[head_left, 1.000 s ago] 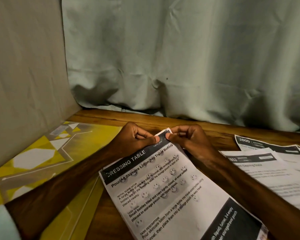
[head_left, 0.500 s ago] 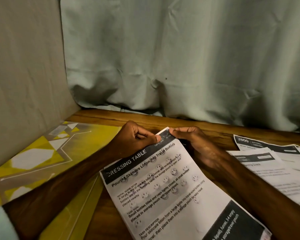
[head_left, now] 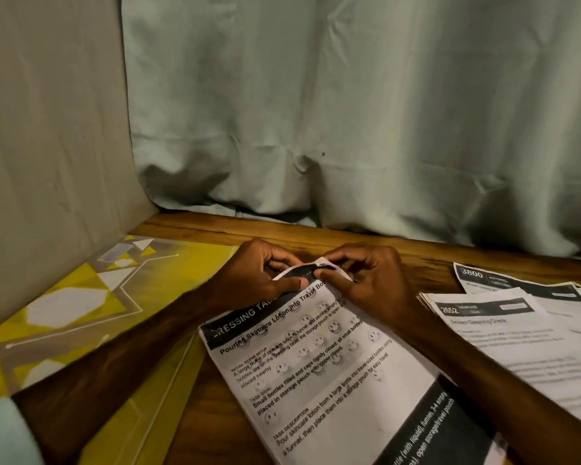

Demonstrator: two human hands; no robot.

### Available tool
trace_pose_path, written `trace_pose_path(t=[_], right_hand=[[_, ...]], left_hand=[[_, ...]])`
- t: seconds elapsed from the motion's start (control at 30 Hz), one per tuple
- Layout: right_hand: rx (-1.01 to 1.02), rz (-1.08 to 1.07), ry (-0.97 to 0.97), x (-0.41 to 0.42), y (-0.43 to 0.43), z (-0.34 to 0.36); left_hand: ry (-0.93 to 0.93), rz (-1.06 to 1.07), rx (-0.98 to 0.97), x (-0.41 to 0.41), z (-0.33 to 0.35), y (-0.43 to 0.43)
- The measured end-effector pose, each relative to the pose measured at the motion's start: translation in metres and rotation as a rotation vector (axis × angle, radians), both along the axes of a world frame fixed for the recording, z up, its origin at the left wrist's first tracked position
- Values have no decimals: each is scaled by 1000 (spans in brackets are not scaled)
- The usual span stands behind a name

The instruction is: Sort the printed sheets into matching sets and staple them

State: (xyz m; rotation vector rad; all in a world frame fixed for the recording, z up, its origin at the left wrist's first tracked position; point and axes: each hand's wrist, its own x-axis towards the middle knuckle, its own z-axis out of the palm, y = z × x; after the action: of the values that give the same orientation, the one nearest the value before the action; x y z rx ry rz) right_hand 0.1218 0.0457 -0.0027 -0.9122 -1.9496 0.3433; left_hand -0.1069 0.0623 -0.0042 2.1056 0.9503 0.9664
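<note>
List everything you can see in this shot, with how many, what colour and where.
Dressing Table sheet: one on top, white with black header, centre.
2652 sheet: one, white with black header, right.
3800 sheet: one, white with black header, behind the 2652 sheet.
folder: one, yellow with grey and white shapes, left.
table: one, brown wood, beneath the papers.
curtain: one, pale green, behind.
panel: one, beige, left.
sleeve: one, light blue, bottom left.
left hand: pinches the Dressing Table sheet's top corner.
right hand: pinches the same corner.
</note>
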Motion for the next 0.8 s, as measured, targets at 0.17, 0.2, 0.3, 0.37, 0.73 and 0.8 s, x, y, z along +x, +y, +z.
trace_pose_path(t=[0.17, 0.2, 0.3, 0.37, 0.73, 0.8], right_hand=[[179, -42, -41, 2, -1, -3], [192, -39, -27, 2, 0, -4], [239, -23, -19, 4, 2, -7], [290, -19, -29, 5, 3, -8], [494, -25, -108, 8, 4, -9], [532, -30, -135, 8, 4, -10]], left_hand=[[-12, 62, 101, 0, -1, 2], [-21, 67, 117, 0, -1, 2], [-32, 103, 227, 1, -1, 0], [-24, 129, 368, 1, 1, -1], [121, 172, 1046, 0, 0, -5], [160, 197, 1066, -1, -1, -5]])
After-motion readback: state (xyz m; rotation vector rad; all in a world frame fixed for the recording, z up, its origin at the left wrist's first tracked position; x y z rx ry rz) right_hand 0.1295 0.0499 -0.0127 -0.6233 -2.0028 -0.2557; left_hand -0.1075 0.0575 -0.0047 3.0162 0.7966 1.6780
